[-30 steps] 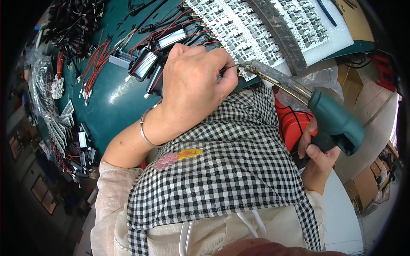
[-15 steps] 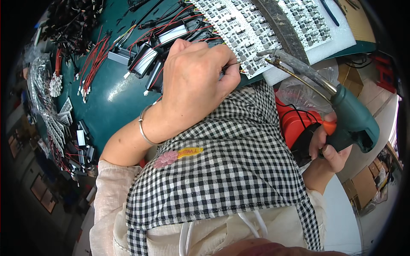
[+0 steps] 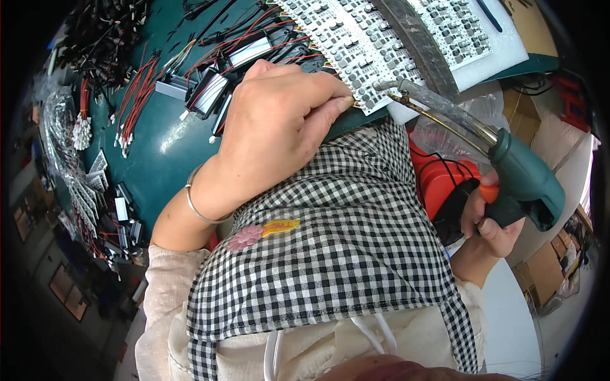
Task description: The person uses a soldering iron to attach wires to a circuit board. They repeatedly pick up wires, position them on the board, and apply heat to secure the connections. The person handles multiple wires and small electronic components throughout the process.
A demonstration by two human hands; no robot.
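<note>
My left hand is closed in a pinch at the lower left edge of a white circuit board panel. Thumb and forefinger hold a thin wire, mostly hidden by the fingers. In my right hand is a green soldering gun with an orange trigger, my fingers wrapped round its grip. Its metal barrel and thin brass-coloured feed tube point up and left, their tips over the panel edge, a little right of my left fingertips. Small dark and silver housings with red and black wires lie beyond my left hand.
A dark metal bar lies across the panel, which rests on white foam. Bundled red wires with white connectors, a heap of black cables and bagged strips cover the left of the green table.
My left fingertips have shifted slightly right and straightened toward the panel's edge, the wrist lower and more left. The soldering gun's tip has moved slightly left and down.
</note>
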